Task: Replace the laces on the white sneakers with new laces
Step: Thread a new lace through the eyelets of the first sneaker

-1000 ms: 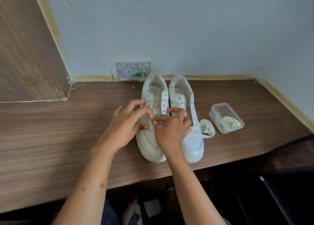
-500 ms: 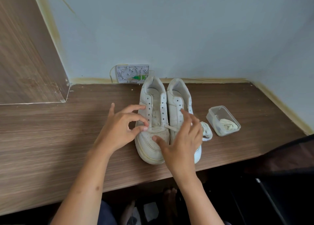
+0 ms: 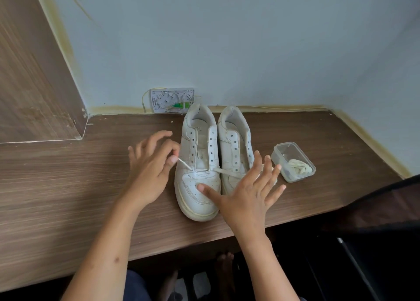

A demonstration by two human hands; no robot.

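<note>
Two white sneakers (image 3: 216,155) stand side by side on the bench (image 3: 68,187). The left hand (image 3: 150,171) pinches a lace end (image 3: 184,163) threaded through the left sneaker's lowest eyelets. The right hand (image 3: 247,194), fingers spread, covers the right sneaker's toe, thumb on the left sneaker.

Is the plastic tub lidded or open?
Open. The plastic tub beside the right sneaker shows no lid on top, and a bundled lace lies exposed inside it.
</note>
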